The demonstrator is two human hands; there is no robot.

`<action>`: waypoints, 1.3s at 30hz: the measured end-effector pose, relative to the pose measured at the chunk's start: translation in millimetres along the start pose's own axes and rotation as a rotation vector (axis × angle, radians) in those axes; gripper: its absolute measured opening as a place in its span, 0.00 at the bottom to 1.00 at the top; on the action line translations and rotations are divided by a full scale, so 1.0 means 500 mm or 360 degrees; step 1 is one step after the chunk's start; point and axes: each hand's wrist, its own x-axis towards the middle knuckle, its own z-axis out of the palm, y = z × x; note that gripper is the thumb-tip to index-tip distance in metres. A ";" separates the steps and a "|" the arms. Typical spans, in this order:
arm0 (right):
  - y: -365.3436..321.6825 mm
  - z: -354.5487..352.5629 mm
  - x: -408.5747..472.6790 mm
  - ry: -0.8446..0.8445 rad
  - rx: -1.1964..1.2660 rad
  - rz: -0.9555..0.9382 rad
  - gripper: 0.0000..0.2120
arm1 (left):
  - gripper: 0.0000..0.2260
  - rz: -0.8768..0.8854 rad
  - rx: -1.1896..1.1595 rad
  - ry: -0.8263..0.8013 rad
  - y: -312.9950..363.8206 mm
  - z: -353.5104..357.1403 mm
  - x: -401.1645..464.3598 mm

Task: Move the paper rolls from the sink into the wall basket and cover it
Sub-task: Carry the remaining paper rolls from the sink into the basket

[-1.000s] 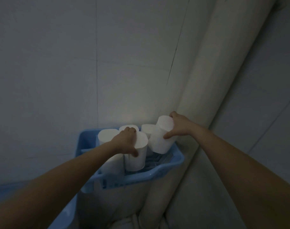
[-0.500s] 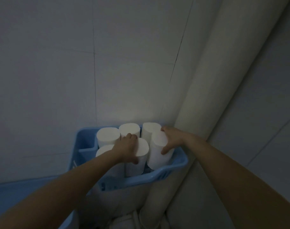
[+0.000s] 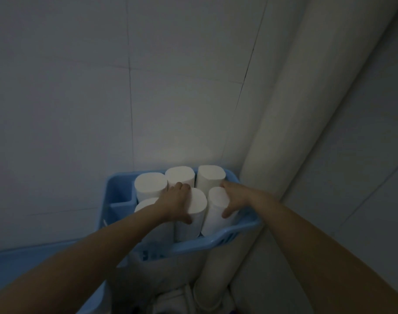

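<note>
A blue plastic wall basket [image 3: 116, 200] hangs in the tiled corner. Several white paper rolls stand upright in it, packed side by side. My left hand [image 3: 174, 203] grips the front middle roll [image 3: 197, 208], fingers over its top and thumb on its side. My right hand [image 3: 233, 198] holds the front right roll [image 3: 217, 201], which stands against the basket's right end. Three rolls stand behind: back left roll [image 3: 150, 185], back middle roll [image 3: 180, 176], back right roll [image 3: 210, 175]. Another roll [image 3: 144, 203] is partly hidden under my left wrist.
A thick white pipe [image 3: 295, 132] runs up the corner right of the basket. Thinner pipes [image 3: 207, 291] drop below the basket. A blue surface [image 3: 23, 261] shows at the lower left edge. Tiled walls close in behind and to the right.
My right hand has lowered its roll from a tilted raised position into the basket's front right corner, upright. My left hand has stayed on the front middle roll.
</note>
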 end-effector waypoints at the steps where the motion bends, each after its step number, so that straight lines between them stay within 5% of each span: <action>1: -0.003 0.000 -0.002 0.0005 -0.0016 0.0010 0.50 | 0.43 0.0002 -0.0007 -0.0008 0.000 -0.002 -0.002; 12: -0.048 -0.018 -0.042 -0.0057 -0.0189 0.0092 0.52 | 0.42 0.0020 -0.0076 -0.0052 0.001 -0.033 -0.032; 24: -0.217 -0.125 -0.114 0.0079 -0.0348 -0.0024 0.42 | 0.41 0.0023 -0.0069 0.0094 -0.044 -0.138 -0.123; 39: -0.598 -0.124 -0.152 0.0143 -0.0592 -0.0463 0.29 | 0.19 -0.0149 -0.0093 0.0206 -0.243 -0.255 -0.358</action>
